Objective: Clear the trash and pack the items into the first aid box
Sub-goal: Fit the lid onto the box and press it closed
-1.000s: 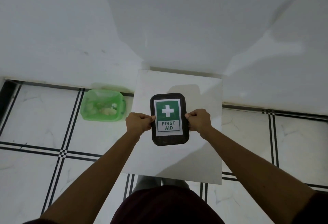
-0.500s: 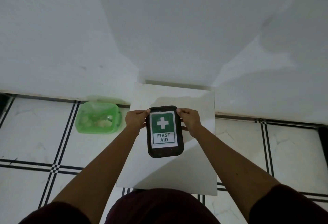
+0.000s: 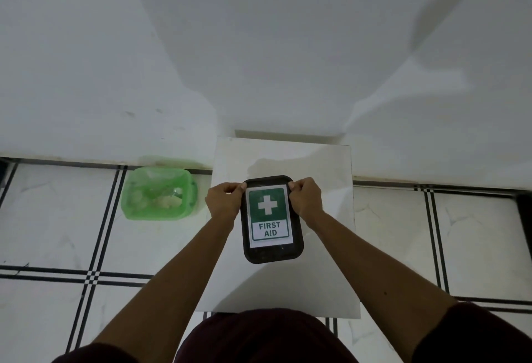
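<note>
A black first aid box (image 3: 272,254) with a green and white "FIRST AID" label lies closed on a white square board (image 3: 322,285). My left hand (image 3: 223,201) grips the box's far left corner, fingers curled over the rim. My right hand (image 3: 307,201) grips the far right corner the same way. A green plastic bin (image 3: 188,190) holding crumpled pale trash stands on the floor to the left of the board.
White floor tiles (image 3: 51,218) with black line borders surround the board. A white wall (image 3: 259,46) rises just behind the board and the bin. My dark-clothed lap (image 3: 264,336) fills the bottom centre.
Both hands have slid from the box's middle sides up to its far corners. The view has tilted, so box, board and bin sit lower in frame.
</note>
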